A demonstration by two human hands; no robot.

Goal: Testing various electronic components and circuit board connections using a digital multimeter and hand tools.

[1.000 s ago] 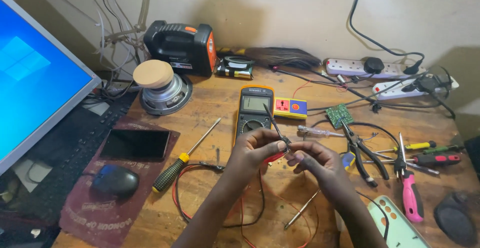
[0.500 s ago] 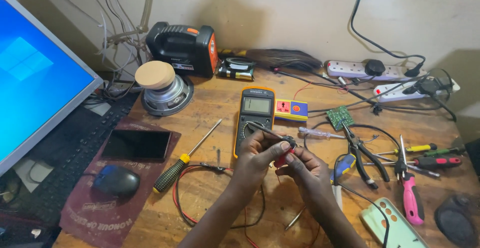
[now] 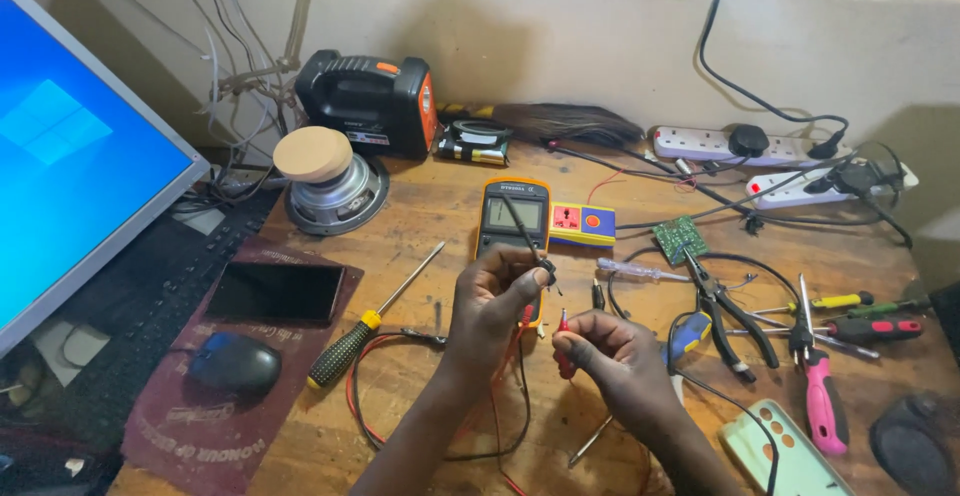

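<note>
Over the wooden worktop (image 3: pixel 420 216), the left hand (image 3: pixel 495 301) pinches a black test probe (image 3: pixel 528 241) between thumb and fingers, its shaft slanting up across the yellow multimeter (image 3: pixel 513 218). The right hand (image 3: pixel 620 356), just beside it, has its fingers closed on a red test probe (image 3: pixel 563 341) pointing upward. Red and black leads (image 3: pixel 500 406) loop below the wrists. A yellow-handled screwdriver (image 3: pixel 372 318) lies to the left, near a phone (image 3: pixel 275 293) and mouse (image 3: pixel 235 364); pliers (image 3: pixel 725 316) lie to the right.

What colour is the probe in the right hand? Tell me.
Red, seen in the head view: the right hand pinches the probe.
</note>
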